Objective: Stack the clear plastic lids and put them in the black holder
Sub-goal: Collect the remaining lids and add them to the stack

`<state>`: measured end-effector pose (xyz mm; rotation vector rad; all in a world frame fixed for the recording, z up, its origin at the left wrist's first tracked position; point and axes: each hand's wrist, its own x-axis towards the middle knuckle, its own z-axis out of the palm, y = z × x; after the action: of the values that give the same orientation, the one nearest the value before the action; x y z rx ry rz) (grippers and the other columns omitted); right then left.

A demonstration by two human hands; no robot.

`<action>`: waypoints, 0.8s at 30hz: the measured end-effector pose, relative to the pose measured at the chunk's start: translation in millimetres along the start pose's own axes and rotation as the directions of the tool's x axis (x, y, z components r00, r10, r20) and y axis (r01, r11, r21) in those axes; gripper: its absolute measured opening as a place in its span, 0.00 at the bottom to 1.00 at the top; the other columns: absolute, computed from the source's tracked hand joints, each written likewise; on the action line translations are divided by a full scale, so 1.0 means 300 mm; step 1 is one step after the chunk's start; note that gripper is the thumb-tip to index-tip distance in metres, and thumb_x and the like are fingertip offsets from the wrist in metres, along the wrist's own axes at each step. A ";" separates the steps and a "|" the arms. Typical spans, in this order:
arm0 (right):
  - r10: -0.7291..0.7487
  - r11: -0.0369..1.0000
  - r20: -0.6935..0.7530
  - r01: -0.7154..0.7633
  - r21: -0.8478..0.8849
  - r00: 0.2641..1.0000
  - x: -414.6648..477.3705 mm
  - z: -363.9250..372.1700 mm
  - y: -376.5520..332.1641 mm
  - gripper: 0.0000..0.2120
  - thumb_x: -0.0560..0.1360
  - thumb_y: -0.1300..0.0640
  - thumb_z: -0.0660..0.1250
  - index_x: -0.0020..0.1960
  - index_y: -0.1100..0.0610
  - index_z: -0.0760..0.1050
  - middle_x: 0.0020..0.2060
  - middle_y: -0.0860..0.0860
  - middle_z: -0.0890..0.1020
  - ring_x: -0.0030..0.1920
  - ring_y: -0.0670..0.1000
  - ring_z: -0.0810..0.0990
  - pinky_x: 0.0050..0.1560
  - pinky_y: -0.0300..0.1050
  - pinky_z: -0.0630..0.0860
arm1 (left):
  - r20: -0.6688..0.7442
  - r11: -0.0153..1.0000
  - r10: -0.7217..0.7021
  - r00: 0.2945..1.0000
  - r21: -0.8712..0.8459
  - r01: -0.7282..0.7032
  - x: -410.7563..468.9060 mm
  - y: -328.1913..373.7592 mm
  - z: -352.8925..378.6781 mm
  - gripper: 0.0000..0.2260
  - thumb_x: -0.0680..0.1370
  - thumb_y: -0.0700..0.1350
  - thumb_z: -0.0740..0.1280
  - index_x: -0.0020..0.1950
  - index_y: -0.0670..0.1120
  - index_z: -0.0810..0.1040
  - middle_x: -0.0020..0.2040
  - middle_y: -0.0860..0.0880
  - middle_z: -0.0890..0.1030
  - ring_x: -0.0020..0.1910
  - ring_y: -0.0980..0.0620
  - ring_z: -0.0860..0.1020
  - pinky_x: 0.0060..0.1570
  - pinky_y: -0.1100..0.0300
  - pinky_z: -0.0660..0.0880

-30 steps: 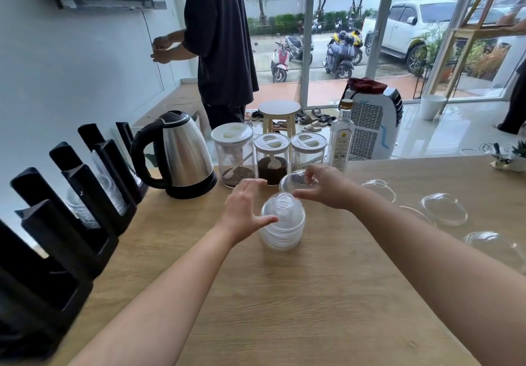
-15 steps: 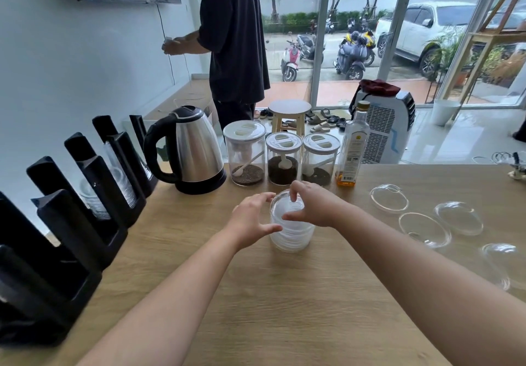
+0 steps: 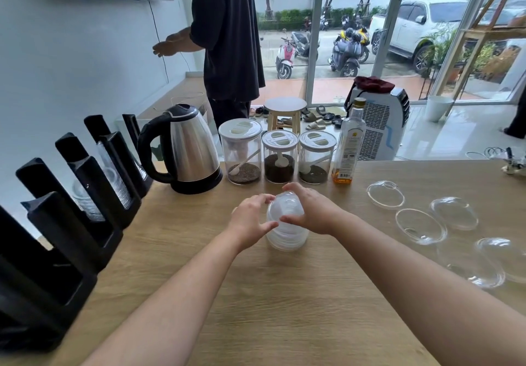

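A stack of clear domed plastic lids [image 3: 286, 236] stands on the wooden counter [image 3: 284, 294] in the middle. My left hand [image 3: 250, 220] grips its left side with thumb and fingers curled round it. My right hand [image 3: 311, 209] holds the top of the stack from the right, thumb at the front. Several loose clear lids [image 3: 418, 225] lie on the counter to the right. The black holder [image 3: 71, 209] with upright slots runs along the counter's left edge, and some of its slots hold clear lids.
A steel kettle [image 3: 187, 149], three jars with white tops [image 3: 280, 155] and a bottle [image 3: 348, 143] line the counter's far edge. A person in dark clothes [image 3: 227, 38] stands beyond it near a wooden stool [image 3: 284, 112].
My right hand brought a lid down onto the stack and now holds the top. My left hand has closed round the stack's side.
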<state>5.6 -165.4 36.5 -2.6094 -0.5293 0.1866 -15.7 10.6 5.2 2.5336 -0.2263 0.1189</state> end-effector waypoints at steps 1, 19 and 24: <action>0.003 1.000 -0.002 -0.003 0.020 1.000 -0.003 -0.009 0.002 0.34 0.70 0.43 0.70 0.72 0.48 0.59 0.69 0.51 0.70 0.70 0.52 0.66 0.68 0.49 0.66 | 0.001 1.000 0.007 1.000 0.004 -0.007 0.002 0.001 -0.007 0.25 0.71 0.49 0.72 0.67 0.51 0.70 0.63 0.53 0.75 0.65 0.53 0.71 0.66 0.51 0.68; 0.450 0.889 -0.333 -0.450 0.084 0.828 -0.304 -0.395 0.558 0.23 0.74 0.48 0.68 0.67 0.52 0.69 0.66 0.54 0.75 0.65 0.56 0.73 0.63 0.48 0.70 | 0.157 0.875 0.363 0.918 0.281 -0.394 0.324 0.514 0.142 0.24 0.75 0.52 0.66 0.69 0.51 0.67 0.69 0.48 0.70 0.68 0.46 0.68 0.67 0.50 0.65; 0.551 0.829 -0.328 -0.547 0.114 0.767 -0.368 -0.423 0.771 0.20 0.74 0.52 0.68 0.65 0.54 0.72 0.63 0.55 0.77 0.62 0.56 0.75 0.55 0.42 0.69 | 0.239 0.846 0.331 0.913 0.353 -0.400 0.437 0.631 0.331 0.26 0.74 0.54 0.67 0.70 0.51 0.65 0.70 0.48 0.68 0.66 0.45 0.70 0.66 0.47 0.68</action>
<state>9.7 -451.3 43.6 -2.6292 0.3782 -0.0937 81.1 -217.3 45.2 2.8739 -0.8377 0.1056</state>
